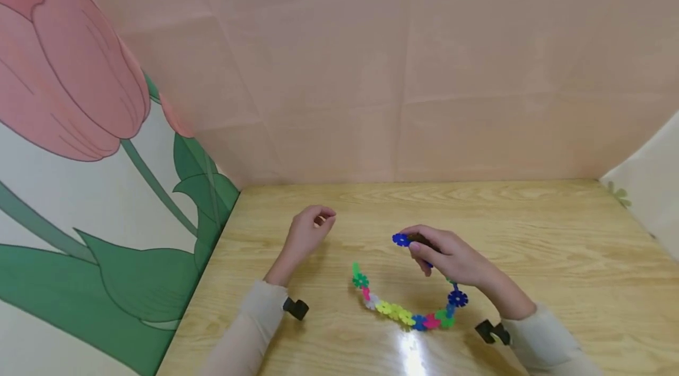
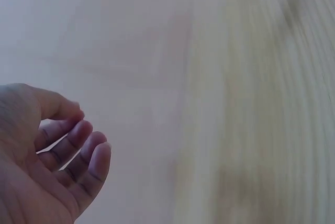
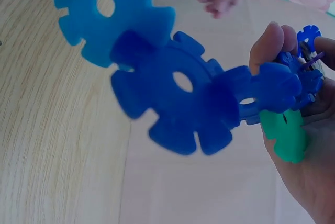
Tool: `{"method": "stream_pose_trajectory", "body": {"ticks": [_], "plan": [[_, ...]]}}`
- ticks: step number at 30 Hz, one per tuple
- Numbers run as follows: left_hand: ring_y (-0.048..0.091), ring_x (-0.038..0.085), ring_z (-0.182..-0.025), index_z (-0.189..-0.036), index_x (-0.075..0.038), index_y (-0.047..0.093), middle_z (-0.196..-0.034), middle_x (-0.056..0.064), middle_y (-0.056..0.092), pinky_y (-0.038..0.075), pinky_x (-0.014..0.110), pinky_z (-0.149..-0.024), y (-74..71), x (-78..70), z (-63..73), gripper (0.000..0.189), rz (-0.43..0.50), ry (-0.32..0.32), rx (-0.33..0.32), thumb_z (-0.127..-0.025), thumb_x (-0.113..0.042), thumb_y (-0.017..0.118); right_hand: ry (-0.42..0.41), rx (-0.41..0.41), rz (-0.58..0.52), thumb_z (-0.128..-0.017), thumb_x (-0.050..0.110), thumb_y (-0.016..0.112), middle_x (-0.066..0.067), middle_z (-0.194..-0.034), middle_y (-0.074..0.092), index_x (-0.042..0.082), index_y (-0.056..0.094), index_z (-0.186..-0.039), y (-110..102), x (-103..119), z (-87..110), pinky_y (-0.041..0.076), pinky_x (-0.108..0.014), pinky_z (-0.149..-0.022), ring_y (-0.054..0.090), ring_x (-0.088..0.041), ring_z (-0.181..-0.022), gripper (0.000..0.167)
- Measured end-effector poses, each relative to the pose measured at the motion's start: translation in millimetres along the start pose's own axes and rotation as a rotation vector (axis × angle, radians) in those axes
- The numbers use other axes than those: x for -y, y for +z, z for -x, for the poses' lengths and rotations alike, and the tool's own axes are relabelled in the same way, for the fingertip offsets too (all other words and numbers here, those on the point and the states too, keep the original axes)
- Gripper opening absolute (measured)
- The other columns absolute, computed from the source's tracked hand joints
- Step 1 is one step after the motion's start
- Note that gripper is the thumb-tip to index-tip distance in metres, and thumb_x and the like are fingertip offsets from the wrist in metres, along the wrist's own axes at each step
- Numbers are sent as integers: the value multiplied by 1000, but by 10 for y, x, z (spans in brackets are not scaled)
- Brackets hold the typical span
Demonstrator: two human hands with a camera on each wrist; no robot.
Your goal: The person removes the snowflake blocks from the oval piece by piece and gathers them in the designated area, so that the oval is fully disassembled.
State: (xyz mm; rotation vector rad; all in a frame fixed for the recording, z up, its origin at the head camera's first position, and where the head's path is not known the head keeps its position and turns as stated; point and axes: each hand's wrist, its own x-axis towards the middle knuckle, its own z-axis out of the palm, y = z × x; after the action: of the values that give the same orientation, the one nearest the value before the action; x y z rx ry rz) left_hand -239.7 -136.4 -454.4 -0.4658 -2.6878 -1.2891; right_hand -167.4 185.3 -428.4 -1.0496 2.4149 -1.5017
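Note:
My right hand [image 1: 451, 255] grips one end of a chain of notched plastic snowflake discs, fingers and thumb curled round several blue pieces. One blue disc [image 1: 401, 240] sticks out past the fingertips. From that hand the chain [image 1: 395, 311] curves down and left in many colours to a green end disc [image 1: 361, 280]. Up close in the right wrist view, dark blue [image 3: 172, 135] and lighter blue discs [image 3: 136, 41] interlock, and a green one [image 3: 285, 137] lies against the palm. To the left, my left hand [image 1: 313, 228] is raised with loosely bent fingers, holding nothing.
A wood-grain table [image 1: 583, 234] lies under both hands. Behind it hangs a pinkish cloth [image 1: 329, 69]; a tulip-patterned panel [image 1: 85, 81] stands at left and a pale one [image 1: 647, 181] at right. Each wrist wears a black camera mount [image 1: 296, 308].

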Motion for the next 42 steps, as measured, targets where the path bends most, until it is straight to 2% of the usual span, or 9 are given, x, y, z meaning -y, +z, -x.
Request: {"method": "stream_pose_trajectory", "body": {"ticks": [3, 7, 10, 13, 20, 25, 32, 38, 42], "plan": [[63, 16, -91, -112, -12, 71, -102, -1, 67, 55, 29, -75, 39, -265, 88, 18, 49, 77, 53, -101, -24, 65, -23, -11, -7, -109, 6, 43, -3, -72, 59, 8, 57, -129, 16, 13, -9, 50, -29, -53, 58, -17, -57, 25], [62, 12, -96, -118, -11, 68, -108, -2, 66, 56, 26, -80, 115, -556, 187, 24, 119, 157, 160, -102, -28, 63, -51, -37, -11, -107, 3, 45, -2, -71, 58, 7, 59, -120, 21, 21, -12, 50, -29, -52, 58, -19, -55, 20], [63, 10, -99, -123, -11, 64, -114, 0, 66, 56, 25, -84, 172, -704, 249, 29, 165, 202, 235, -102, -31, 64, -53, -48, -10, -107, 2, 46, -2, -71, 59, 8, 60, -115, 18, 18, -16, 50, -29, -51, 58, -18, -56, 17], [63, 8, -100, -127, -11, 62, -119, 1, 65, 56, 26, -87, 229, -794, 296, 34, 189, 228, 280, -101, -33, 65, -45, -51, -1, -107, 4, 47, -1, -71, 60, 12, 60, -111, 18, 13, -22, 50, -29, -50, 59, -17, -56, 16], [64, 8, -99, -129, -8, 62, -122, 3, 66, 57, 30, -88, 315, -901, 364, 40, 204, 231, 310, -99, -35, 67, -63, -54, -1, -106, 3, 49, 0, -71, 60, 13, 60, -105, 26, 19, -30, 50, -29, -51, 60, -15, -57, 15], [62, 3, -92, -125, -11, 64, -114, -2, 66, 55, 23, -85, 352, -946, 382, 38, 205, 207, 297, -98, -37, 68, -79, -62, 8, -105, 2, 51, 1, -72, 63, 11, 62, -101, 27, 34, -38, 49, -28, -52, 59, -16, -60, 15], [57, 3, -81, -125, -15, 66, -99, -8, 63, 51, 20, -65, 369, -989, 397, 38, 170, 161, 306, -96, -40, 70, -91, -60, 16, -104, 1, 54, 3, -77, 66, 17, 65, -101, 32, 46, -34, 53, -29, -56, 63, -16, -64, 20], [53, 2, -78, -125, -12, 68, -97, -8, 62, 48, 20, -62, 382, -982, 385, 37, 147, 197, 302, -98, -37, 68, -122, -59, 14, -103, -3, 53, 1, -77, 66, 14, 65, -102, 32, 51, -35, 54, -29, -58, 63, -16, -66, 22], [52, 4, -78, -125, -12, 68, -99, -8, 62, 47, 19, -63, 378, -982, 381, 35, 130, 220, 296, -98, -36, 68, -153, -81, 26, -101, -6, 54, 0, -74, 64, 12, 65, -100, 45, 47, -43, 49, -25, -53, 58, -10, -61, 22]]}}
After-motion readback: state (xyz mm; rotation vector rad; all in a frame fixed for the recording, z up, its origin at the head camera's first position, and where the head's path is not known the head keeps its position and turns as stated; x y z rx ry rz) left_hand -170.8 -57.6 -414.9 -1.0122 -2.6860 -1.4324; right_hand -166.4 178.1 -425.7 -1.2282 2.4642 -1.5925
